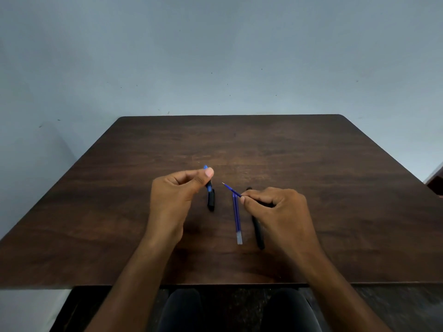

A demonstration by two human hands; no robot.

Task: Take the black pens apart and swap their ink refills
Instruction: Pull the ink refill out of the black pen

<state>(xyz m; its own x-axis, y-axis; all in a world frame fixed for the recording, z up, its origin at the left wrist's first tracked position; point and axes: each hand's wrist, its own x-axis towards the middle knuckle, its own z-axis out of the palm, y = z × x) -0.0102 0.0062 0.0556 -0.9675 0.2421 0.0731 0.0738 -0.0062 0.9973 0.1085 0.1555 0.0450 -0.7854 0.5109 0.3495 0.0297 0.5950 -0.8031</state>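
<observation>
From the head camera, my one view, I take the refill lying on the bench as my landmark: a blue ink refill running lengthwise toward me, clear end nearest. It may be two refills lying tight together; I cannot separate them.

Just right of that refill lies a black barrel, partly under my right hand. The right-hand fingers are curled, thumb and forefinger pinching a second blue refill whose metal tip points up and to the left, raised over the far end of the lying refill.

Left of the lying refill, a short black piece, a cap or grip section by its look, rests on the bench. Directly beyond it my left hand has its fingers closed around a pen part with black and blue sections, a blue end poking out past the thumb. I cannot tell whether it is a barrel or a tip section.

My judgement on progress: the dismantling looks largely done, since refills are out of the bodies and parts lie loose. What remains is the swap itself: feeding each refill into the other pen's barrel and screwing the bodies closed. The held refill looks aimed toward the left-hand part, so insertion is probably the step in hand.
</observation>
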